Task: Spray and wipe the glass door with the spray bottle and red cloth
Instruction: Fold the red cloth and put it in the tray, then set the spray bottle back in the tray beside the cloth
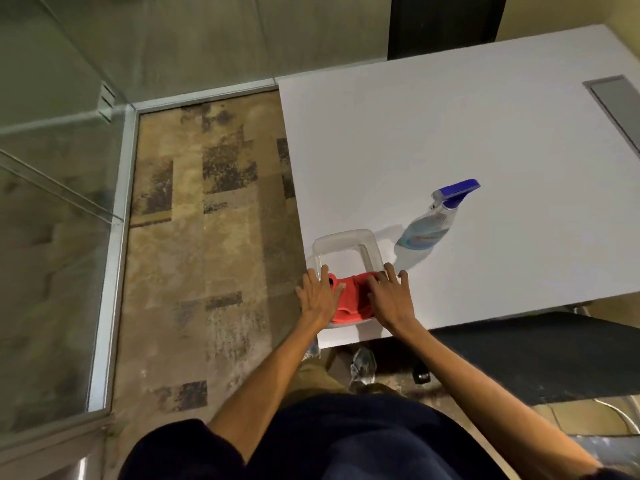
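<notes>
The red cloth [351,297] lies in the near end of a clear plastic tray [346,237] at the front left corner of the white table [467,140]. My left hand [318,296] rests flat on the cloth's left side, fingers spread. On the cloth's right side lies my right hand [389,297], flat too, its fingers reaching the tray's rim. Neither hand grips anything. The spray bottle [434,220], clear with a blue trigger head, stands upright on the table to the right of the tray, untouched. The glass door [52,209] is on the left.
Patterned carpet [207,237] runs between the glass wall and the table. A grey cable slot [616,105] is set in the table's far right. A dark mat and a chair caster [420,375] sit under the table beside my shoe.
</notes>
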Demonstrator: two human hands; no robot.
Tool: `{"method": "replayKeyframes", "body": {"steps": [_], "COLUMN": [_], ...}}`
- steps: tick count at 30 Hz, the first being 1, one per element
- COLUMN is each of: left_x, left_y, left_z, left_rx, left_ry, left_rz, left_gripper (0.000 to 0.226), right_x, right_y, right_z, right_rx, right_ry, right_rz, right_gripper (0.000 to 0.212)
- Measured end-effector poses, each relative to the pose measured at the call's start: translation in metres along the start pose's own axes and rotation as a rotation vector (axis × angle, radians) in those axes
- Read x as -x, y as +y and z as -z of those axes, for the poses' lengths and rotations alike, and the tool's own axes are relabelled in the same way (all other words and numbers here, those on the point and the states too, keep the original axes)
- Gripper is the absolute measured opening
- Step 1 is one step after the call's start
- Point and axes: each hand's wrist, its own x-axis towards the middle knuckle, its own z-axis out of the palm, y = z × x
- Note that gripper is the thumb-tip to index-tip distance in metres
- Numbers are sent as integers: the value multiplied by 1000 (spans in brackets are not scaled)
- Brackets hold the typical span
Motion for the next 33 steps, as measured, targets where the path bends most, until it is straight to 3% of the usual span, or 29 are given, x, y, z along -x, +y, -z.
{"method": "replayKeyframes", "body": {"steps": [6,12,17,22,27,33], "left_x": [10,17,19,11,-5,-18], "left_y": [10,36,72,115,155,181], "left_z": [-6,-11,-1,16,32,43], "left_rx": [100,-71,-5,456,642,797], "left_ry": [98,365,423,333,233,208], "left_rz": [-17,-68,-193,-309,-364,-445], "left_gripper": [65,66,63,50,61,53], "right_x": [8,9,13,7,-14,-31], "right_y": [12,30,69,100,114,118], "right_z": [3,32,64,88,106,113], "right_rx": [-116,-424,-730,-975,-1083,-1109], "right_ry": [50,317,569,654,598,598], "right_rz": [41,-100,-269,-336,-286,-294], "right_gripper": [37,23,19,49,89,97]}}
